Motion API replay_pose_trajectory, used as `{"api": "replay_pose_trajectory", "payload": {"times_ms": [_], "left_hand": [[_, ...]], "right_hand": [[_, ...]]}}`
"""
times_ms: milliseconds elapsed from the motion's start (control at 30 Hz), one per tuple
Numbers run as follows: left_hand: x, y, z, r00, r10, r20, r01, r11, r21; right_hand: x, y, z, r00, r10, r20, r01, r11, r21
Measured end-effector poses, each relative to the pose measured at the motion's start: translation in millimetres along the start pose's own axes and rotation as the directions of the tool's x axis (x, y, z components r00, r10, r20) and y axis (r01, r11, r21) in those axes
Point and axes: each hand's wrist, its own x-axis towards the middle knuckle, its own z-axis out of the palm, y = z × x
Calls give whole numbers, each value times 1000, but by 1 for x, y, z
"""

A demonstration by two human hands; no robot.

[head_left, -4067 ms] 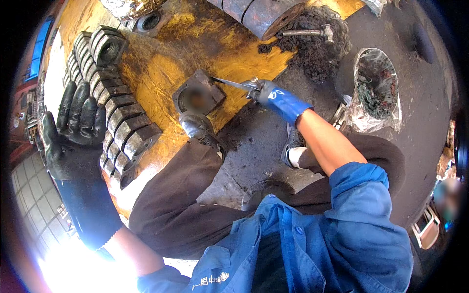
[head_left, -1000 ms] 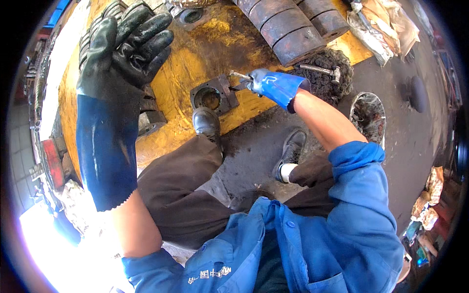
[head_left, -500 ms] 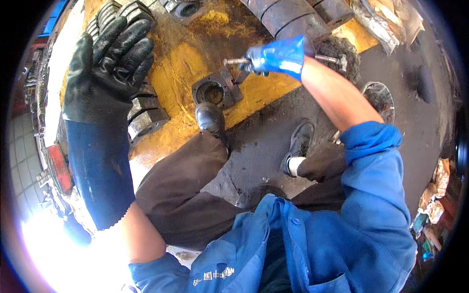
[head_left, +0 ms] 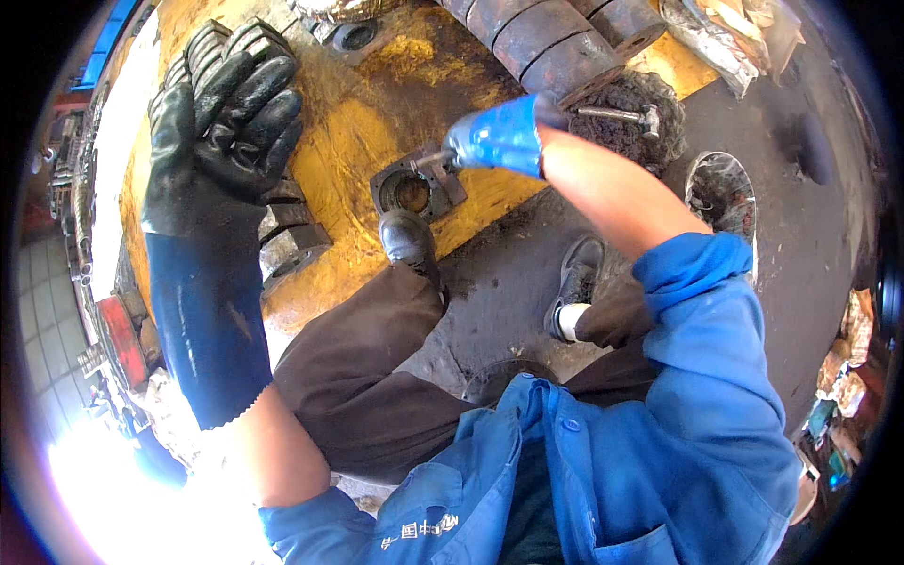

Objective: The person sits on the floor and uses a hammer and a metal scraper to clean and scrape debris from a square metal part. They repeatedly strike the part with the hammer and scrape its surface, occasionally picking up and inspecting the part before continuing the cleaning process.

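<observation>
My left hand (head_left: 226,141), in a long dark glove, is raised at the left. Its fingers are spread and the palm holds nothing. My right hand (head_left: 485,138), in a blue glove and blurred by motion, is closed on a short metal bolt (head_left: 432,162). The bolt's outer end is over the upper edge of a dark metal block (head_left: 453,185) with a round bore; whether it touches cannot be told. That block lies on the yellow-stained plate (head_left: 334,141). My left shoe (head_left: 407,237) is against its near side.
Stacked metal blocks (head_left: 292,250) stand beyond the left glove. Large steel cylinders (head_left: 541,42) lie at the far side. A T-shaped metal tool (head_left: 612,114) rests on a dark fibrous heap (head_left: 650,141). An oval container (head_left: 720,184) and crumpled wrapping (head_left: 716,47) are at the right.
My right hand has moved left and down with the bolt, bringing it over the bored block. My left hand has shifted slightly right, still spread.
</observation>
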Motion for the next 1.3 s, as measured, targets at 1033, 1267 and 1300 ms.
{"api": "replay_pose_trajectory", "payload": {"times_ms": [1033, 1267, 1300], "left_hand": [[-4, 10, -20, 998, -11, 66, 10, 1000, 13], [17, 18, -47, 936, -70, 346, 103, 991, -79], [17, 19, -55, 923, -82, 377, 120, 990, -79]], "right_hand": [[53, -18, -63, 987, -24, 160, -4, 985, 173], [90, 23, -19, 907, -248, 339, 214, 967, 135], [82, 11, -28, 930, -176, 322, 135, 980, 147]]}}
